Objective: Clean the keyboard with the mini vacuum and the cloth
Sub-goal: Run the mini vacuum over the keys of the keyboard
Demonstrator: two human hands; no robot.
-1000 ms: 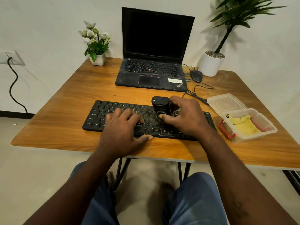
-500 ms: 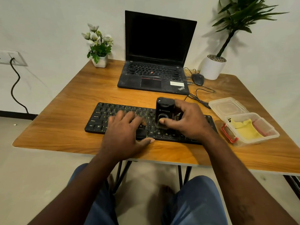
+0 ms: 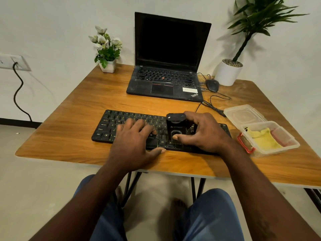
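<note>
The table is smooth, slightly glossy wood grain. The keyboard and mini vacuum look like matt black plastic. The container is clear plastic holding soft yellow cloth.

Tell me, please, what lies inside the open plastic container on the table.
A crumpled yellow cloth lies inside the container; anything beneath the cloth is covered.

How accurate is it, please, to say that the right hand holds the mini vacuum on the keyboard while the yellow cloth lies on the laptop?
One detail is wrong: the yellow cloth lies in the plastic box to the right of the keyboard, not on the laptop, as the head view shows. The rest stands: the right hand holds the mini vacuum on the keyboard.
</note>
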